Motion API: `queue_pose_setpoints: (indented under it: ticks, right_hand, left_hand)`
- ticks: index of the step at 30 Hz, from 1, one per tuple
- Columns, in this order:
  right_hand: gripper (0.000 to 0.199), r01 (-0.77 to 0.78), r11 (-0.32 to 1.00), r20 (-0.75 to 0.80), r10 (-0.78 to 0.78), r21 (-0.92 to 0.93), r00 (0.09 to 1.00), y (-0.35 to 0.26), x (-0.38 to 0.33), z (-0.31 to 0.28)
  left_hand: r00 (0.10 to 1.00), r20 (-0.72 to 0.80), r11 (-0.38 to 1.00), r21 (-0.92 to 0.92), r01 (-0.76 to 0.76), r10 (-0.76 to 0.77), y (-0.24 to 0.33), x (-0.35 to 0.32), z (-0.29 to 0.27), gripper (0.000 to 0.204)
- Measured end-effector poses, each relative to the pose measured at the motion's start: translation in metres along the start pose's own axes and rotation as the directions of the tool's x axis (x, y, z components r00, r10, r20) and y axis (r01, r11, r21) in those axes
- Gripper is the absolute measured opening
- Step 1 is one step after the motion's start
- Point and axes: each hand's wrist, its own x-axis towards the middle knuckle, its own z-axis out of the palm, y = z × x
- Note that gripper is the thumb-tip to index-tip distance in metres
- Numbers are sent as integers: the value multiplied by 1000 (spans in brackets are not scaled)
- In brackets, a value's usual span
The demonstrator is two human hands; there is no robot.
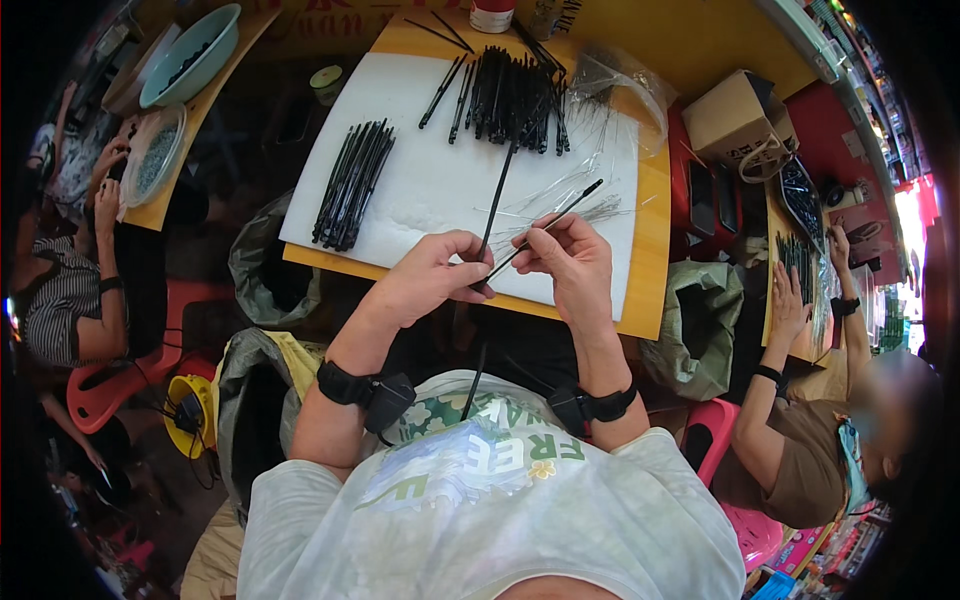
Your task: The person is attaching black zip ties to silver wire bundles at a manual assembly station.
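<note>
Pinching a slim, glossy black rod (577, 200) at a slant, the person's two hands meet over the near edge of a flat white foam sheet (420, 185). The left hand (432, 272) has thumb and fingertips closed at the rod's lower end; the right hand (572, 262) grips farther up, thumb against fingers, the tip poking out beyond them. A second, upright-looking black rod (499, 198) runs from the left fingertips away toward the heap; from where I stand, I can't tell whether it is gripped too.

Good handling, I'd judge, means a light, steady pinch: left fingertips anchoring the low end, right ones guiding without bending the rod.

Ahead of the fingers lies a dense heap of black rods (505, 95); off to their left, a neat bundle of black rods (352, 190). Just beyond the right fingers spread fine silvery wires (610, 207), which could snag the rod's tip. Farther out past them sits a crumpled clear plastic bag (640, 92), less in the way.
</note>
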Motion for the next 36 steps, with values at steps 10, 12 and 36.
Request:
queue_pose_setpoints:
  ticks: [10,12,36]
  right_hand:
    - [26,99,980,-129,-121,-170,984,25,11,1]
    - [35,110,993,-117,-115,-44,986,23,12,8]
    - [29,132,905,-263,-253,-404,931,52,3,-79]
  left_hand:
    - [997,-71,998,50,-35,39,-17,22,2,15]
    - [982,-175,997,26,-67,70,-10,18,-11,18]
    - [659,-558,567,790,234,504,39,63,-105,23]
